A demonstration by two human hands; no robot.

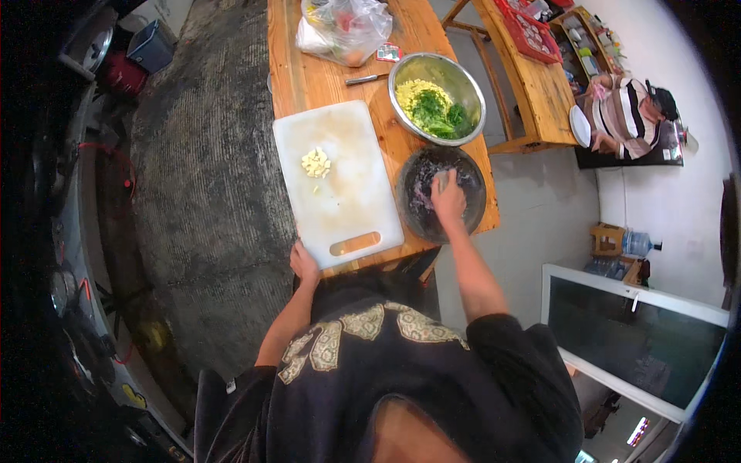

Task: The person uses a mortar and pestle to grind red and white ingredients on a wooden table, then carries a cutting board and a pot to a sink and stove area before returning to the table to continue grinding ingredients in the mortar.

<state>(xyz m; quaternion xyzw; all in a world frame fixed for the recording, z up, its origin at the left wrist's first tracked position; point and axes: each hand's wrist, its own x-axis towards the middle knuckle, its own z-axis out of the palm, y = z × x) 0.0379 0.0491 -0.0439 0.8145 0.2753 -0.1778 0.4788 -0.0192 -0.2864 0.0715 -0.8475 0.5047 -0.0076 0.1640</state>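
Observation:
My right hand (449, 199) grips a stone pestle (442, 179) inside a dark, round stone mortar (476, 215); purplish mashed bits cling to the bowl's inner wall. With its fingers at the near left corner of the wooden table, my left hand (304, 263) rests beside a white cutting board (353, 211). A small heap of chopped pale pieces, perhaps garlic, (315, 162) lies on the board. Beyond the mortar stands a steel mixing bowl (395, 118) holding yellow bits (414, 92) and chopped green leaves (431, 110). A metal handle (366, 80) pokes out beside that bowl.
A clear plastic bag of produce (347, 29) and a small red packet (388, 52) lie at the table's far end. Right of it, a second wooden table (544, 110) bears a red crate (529, 35). A person (628, 118) there holds a white plate (580, 125).

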